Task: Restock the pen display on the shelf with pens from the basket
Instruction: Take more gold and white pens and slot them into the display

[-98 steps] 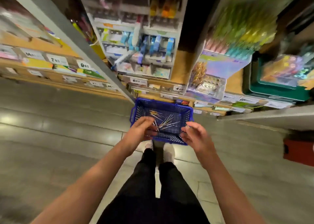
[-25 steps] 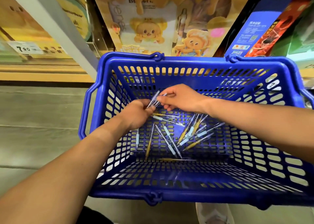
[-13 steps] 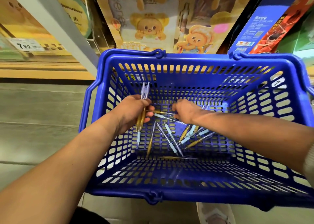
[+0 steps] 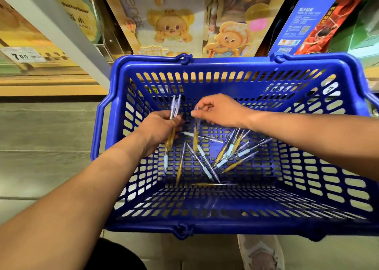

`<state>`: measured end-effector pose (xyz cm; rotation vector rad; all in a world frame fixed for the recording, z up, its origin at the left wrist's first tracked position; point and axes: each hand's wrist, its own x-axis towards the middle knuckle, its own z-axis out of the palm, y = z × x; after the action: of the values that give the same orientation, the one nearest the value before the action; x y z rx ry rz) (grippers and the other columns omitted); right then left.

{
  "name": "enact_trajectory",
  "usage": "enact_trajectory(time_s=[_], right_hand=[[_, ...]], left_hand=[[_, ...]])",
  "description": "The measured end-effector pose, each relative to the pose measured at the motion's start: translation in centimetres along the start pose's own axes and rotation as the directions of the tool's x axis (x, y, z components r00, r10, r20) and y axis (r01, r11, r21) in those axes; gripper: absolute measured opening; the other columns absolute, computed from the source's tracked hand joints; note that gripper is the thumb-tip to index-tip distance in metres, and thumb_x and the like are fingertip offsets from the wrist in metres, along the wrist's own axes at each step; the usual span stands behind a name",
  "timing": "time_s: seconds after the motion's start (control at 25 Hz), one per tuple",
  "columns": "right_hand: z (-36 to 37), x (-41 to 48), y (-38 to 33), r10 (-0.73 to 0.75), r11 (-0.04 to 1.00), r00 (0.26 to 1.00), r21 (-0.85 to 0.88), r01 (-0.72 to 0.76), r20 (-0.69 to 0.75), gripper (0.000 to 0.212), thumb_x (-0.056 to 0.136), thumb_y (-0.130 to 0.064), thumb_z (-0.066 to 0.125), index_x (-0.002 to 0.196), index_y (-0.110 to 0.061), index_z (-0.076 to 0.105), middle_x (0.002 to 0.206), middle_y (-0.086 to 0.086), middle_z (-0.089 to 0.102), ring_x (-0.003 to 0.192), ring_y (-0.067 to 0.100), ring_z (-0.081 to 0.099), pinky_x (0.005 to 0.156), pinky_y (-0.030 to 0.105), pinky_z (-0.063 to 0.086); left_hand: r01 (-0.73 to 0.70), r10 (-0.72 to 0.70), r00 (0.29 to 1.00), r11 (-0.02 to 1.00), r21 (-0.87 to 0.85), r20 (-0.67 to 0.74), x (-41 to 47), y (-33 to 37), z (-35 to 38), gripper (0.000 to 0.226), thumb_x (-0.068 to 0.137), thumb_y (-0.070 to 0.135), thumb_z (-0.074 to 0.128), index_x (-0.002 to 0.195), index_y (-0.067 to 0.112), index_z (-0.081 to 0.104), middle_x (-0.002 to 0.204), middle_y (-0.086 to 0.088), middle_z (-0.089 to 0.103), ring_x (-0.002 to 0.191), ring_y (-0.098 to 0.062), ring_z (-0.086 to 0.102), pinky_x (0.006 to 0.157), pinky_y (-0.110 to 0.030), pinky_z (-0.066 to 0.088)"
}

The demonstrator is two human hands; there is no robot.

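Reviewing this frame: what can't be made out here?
Head view only.
The bundle gripped by the left hand: the hand covers its middle, so the pen count is unclear.
The display card: cut by the top edge; pen slots unseen.
The loose pens on the basket floor: overlapping, no sure count.
The price tag: small print blurred.
The pen pinched by the right hand: motion-blurred, markings unreadable.
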<state>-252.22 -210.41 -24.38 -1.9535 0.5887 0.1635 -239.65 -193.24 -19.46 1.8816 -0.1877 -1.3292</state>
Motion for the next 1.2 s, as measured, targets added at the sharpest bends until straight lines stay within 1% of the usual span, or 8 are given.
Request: enact_trajectory(time_s=[0.12, 0.28, 0.36, 0.44, 0.6, 0.8, 1.04, 1.2], right_hand=[[1.1, 0.5, -1.3, 0.07, 0.945, 0.997, 0.318, -0.074, 0.025, 0.019, 0.093, -0.036, 0.071, 0.093, -0.017, 0.075, 0.077, 0.001, 0.075, 0.07, 0.011, 0.072, 0.069, 0.022, 0.059], [2.6, 0.8, -1.6, 0.124, 0.688, 0.989, 0.712, -0.142, 0.077, 0.015, 0.095, -0.019, 0.068, 0.104, -0.008, 0.073, 0.088, 0.008, 0.074, 0.086, 0.019, 0.074, 0.079, 0.026, 0.059], [3.5, 0.9, -1.1, 0.192, 0.767, 0.976, 0.604, -0.216, 0.105, 0.018, 0.101, -0.025, 0.06, 0.103, -0.011, 0.071, 0.09, 0.004, 0.075, 0.088, 0.017, 0.074, 0.075, 0.023, 0.059], [5.6, 0.8, -0.4, 0.281, 0.944, 0.952, 0.142, -0.297, 0.121, 0.026, 0.102, -0.037, 0.056, 0.098, -0.015, 0.07, 0.084, -0.001, 0.075, 0.081, 0.014, 0.075, 0.069, 0.021, 0.058], [12.2, -0.3, 0.2, 0.476, 0.846, 0.848, -0.384, -0.37, 0.233, 0.056, 0.098, -0.057, 0.053, 0.071, -0.012, 0.072, 0.065, 0.0, 0.073, 0.068, 0.011, 0.073, 0.08, 0.025, 0.056], [13.6, 0.3, -0.2, 0.497, 0.826, 0.823, -0.44, -0.351, 0.276, 0.029, 0.1, -0.026, 0.058, 0.096, -0.003, 0.076, 0.085, 0.007, 0.075, 0.071, 0.014, 0.068, 0.077, 0.028, 0.06], [6.4, -0.2, -2.3, 0.324, 0.925, 0.896, 0.096, -0.367, 0.303, 0.027, 0.103, -0.034, 0.056, 0.1, -0.009, 0.066, 0.09, 0.002, 0.073, 0.078, 0.01, 0.071, 0.073, 0.022, 0.06], [3.0, -1.3, -3.4, 0.236, 0.934, 0.926, 0.194, -0.299, 0.293, 0.021, 0.101, -0.028, 0.061, 0.094, -0.009, 0.067, 0.082, 0.0, 0.076, 0.073, 0.009, 0.071, 0.075, 0.024, 0.06]], left_hand=[[0.003, -0.012, 0.989, 0.998, 0.063, 0.146, -0.5, 0.3, 0.5, 0.021, 0.105, 0.022, 0.052, 0.114, 0.011, 0.068, 0.1, -0.005, 0.075, 0.086, -0.016, 0.073, 0.066, -0.033, 0.06], [0.026, -0.02, 0.989, 0.999, -0.035, 0.149, -0.7, 0.7, 0.3, 0.015, 0.105, 0.019, 0.052, 0.114, 0.012, 0.062, 0.089, -0.004, 0.074, 0.073, -0.014, 0.074, 0.06, -0.031, 0.061], [0.014, -0.013, 0.999, 1.0, -0.007, 0.05, -0.6, 0.8, 0.2, 0.012, 0.106, 0.017, 0.05, 0.113, 0.012, 0.057, 0.083, -0.004, 0.067, 0.066, -0.013, 0.068, 0.065, -0.034, 0.062], [0.013, -0.014, 1.0, 0.999, -0.04, -0.015, -0.5, 1.1, 0.0, 0.009, 0.106, 0.015, 0.05, 0.112, 0.01, 0.053, 0.078, -0.005, 0.061, 0.062, -0.015, 0.062, 0.068, -0.038, 0.06], [0.022, -0.021, 1.0, 0.998, -0.057, 0.022, -0.6, 1.7, -0.8, 0.011, 0.102, 0.02, 0.056, 0.096, 0.011, 0.054, 0.065, 0.0, 0.05, 0.054, -0.013, 0.051, 0.054, -0.029, 0.053], [0.085, -0.08, 0.994, 0.993, -0.08, 0.069, -0.7, 1.3, -1.3, 0.02, 0.107, 0.021, 0.05, 0.1, 0.009, 0.065, 0.068, 0.0, 0.066, 0.057, -0.011, 0.06, 0.061, -0.029, 0.058], [0.133, -0.132, 0.99, 0.991, 0.016, -0.044, 0.0, 0.5, -1.0, 0.024, 0.107, 0.023, 0.049, 0.119, 0.007, 0.063, 0.111, -0.01, 0.073, 0.103, -0.024, 0.068, 0.089, -0.045, 0.057], [0.144, -0.142, 0.987, 0.989, -0.024, 0.077, -0.3, 0.6, 0.8, 0.022, 0.107, 0.024, 0.05, 0.111, 0.006, 0.063, 0.088, -0.009, 0.069, 0.079, -0.021, 0.067, 0.08, -0.044, 0.059]])
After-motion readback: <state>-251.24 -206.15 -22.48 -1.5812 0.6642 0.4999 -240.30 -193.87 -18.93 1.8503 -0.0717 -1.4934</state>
